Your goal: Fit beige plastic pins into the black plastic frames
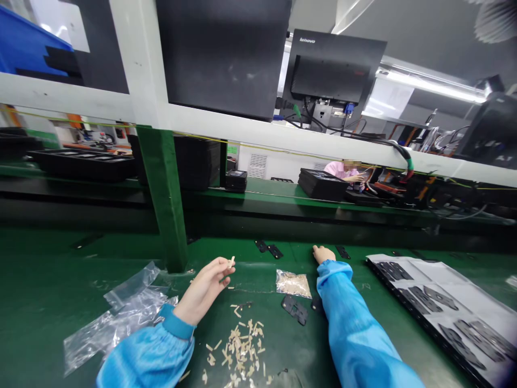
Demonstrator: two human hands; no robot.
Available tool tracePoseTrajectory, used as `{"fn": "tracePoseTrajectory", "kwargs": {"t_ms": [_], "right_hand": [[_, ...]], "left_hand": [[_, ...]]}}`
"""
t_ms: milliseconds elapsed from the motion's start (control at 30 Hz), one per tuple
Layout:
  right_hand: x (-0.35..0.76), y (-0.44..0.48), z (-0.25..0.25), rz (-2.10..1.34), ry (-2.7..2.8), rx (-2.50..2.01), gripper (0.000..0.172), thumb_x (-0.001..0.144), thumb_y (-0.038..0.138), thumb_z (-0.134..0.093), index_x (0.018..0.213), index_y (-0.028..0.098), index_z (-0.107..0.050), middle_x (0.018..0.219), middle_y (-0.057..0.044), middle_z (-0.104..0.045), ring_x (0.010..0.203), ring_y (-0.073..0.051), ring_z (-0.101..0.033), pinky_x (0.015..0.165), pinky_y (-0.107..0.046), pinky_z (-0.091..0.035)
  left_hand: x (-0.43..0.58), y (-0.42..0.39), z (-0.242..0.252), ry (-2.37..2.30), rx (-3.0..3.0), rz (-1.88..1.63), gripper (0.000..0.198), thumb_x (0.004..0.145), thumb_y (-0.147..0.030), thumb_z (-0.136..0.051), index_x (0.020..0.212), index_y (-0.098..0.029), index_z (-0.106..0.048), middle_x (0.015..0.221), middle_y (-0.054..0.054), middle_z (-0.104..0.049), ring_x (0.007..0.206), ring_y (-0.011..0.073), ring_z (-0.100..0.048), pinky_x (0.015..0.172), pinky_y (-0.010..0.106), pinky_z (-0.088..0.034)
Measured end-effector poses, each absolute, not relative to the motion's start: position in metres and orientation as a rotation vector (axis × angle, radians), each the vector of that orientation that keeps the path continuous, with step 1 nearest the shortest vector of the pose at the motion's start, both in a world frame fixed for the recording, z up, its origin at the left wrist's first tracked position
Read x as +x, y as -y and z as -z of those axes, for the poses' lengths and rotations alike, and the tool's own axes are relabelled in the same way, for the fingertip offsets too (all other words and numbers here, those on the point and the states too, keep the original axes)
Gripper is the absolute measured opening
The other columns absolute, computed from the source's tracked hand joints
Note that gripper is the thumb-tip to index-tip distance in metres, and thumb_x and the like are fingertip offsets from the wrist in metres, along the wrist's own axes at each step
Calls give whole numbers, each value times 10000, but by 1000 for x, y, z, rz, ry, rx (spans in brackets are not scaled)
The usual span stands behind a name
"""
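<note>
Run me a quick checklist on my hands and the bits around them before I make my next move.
1. Beige strip held in the left hand: ok, its end sticks up from the grip.
2. Right hand holding a part: cannot tell, its fingertips are too small and partly hidden.
3. Loose beige pieces gathered neatly: not ok, they lie scattered on the green table.
4. Bag of beige pieces apart from both hands: ok, it lies between them.
5. That bag sealed: cannot tell.
6. White tray apart from the right sleeve: ok, green surface shows between them.
</note>
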State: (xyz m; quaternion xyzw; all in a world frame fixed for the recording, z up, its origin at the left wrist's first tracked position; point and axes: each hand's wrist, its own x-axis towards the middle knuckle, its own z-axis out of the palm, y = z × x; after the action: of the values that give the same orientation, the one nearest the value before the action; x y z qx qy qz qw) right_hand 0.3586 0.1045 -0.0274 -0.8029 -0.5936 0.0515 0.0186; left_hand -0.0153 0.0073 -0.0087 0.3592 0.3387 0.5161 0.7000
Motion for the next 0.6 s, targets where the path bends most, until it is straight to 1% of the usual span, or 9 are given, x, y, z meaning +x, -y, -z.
{"fn": "tracePoseTrajectory", "kwargs": {"t_ms": [100,167,233,300,333,400,433,500,600], "right_hand": [[347,-97,1,-233,1837,-2334,288,885,300,-515,1131,150,-525,1123,-76,-560,946,-186,-581,796,-386,-504],[328,-92,-18,-301,1874,-2162,266,892,301,-504,1110,153,-536,1088,-70,-576,899,-166,-593,762,-355,-516],[300,-81,-33,-389,1940,-1950,236,903,282,-484,1076,134,-548,986,-53,-612,797,-137,-613,680,-302,-527],[265,-64,-45,-471,2025,-1710,224,925,223,-394,1009,165,-594,862,-16,-650,712,-117,-620,612,-238,-509],[248,-54,-50,-498,2060,-1587,221,915,219,-405,981,184,-612,835,1,-658,703,-112,-621,621,-227,-502],[215,-32,-57,-526,2100,-1363,188,884,211,-455,926,205,-638,871,18,-674,787,-113,-625,721,-223,-484],[202,-23,-59,-533,2104,-1273,183,874,203,-464,911,206,-643,892,18,-678,817,-116,-624,746,-224,-474],[182,-8,-61,-536,2102,-1143,187,864,191,-462,893,204,-647,888,13,-684,826,-122,-624,760,-230,-463],[169,1,-56,-527,2002,-1056,206,867,192,-434,885,190,-639,845,-7,-676,759,-128,-615,697,-238,-463]], "left_hand": [[-12,-5,6,-767,869,-1136,133,722,-273,-642,696,-177,-554,871,2,-534,850,125,-521,665,207,-389],[-9,-1,3,-774,936,-1119,137,733,-268,-632,674,-173,-552,868,3,-530,840,127,-505,672,212,-382],[-5,4,-2,-776,1004,-1099,141,730,-245,-638,646,-165,-557,911,9,-530,855,127,-489,697,214,-373],[-1,11,-7,-781,1103,-1078,126,722,-222,-646,640,-158,-576,996,19,-516,922,137,-476,759,216,-360],[1,14,-10,-788,1181,-1061,114,725,-221,-640,650,-157,-585,1038,25,-497,954,145,-468,787,221,-353],[4,22,-16,-801,1386,-1007,107,752,-240,-602,680,-163,-586,1079,32,-460,958,155,-466,796,240,-354],[6,26,-19,-806,1488,-976,114,768,-250,-575,691,-167,-578,1053,33,-456,923,155,-472,775,249,-360],[7,32,-24,-820,1634,-939,130,793,-246,-529,687,-172,-548,918,20,-472,815,144,-474,712,253,-363],[6,36,-29,-859,1732,-980,142,815,-221,-491,680,-178,-513,753,-6,-463,720,136,-457,670,252,-355]]}}
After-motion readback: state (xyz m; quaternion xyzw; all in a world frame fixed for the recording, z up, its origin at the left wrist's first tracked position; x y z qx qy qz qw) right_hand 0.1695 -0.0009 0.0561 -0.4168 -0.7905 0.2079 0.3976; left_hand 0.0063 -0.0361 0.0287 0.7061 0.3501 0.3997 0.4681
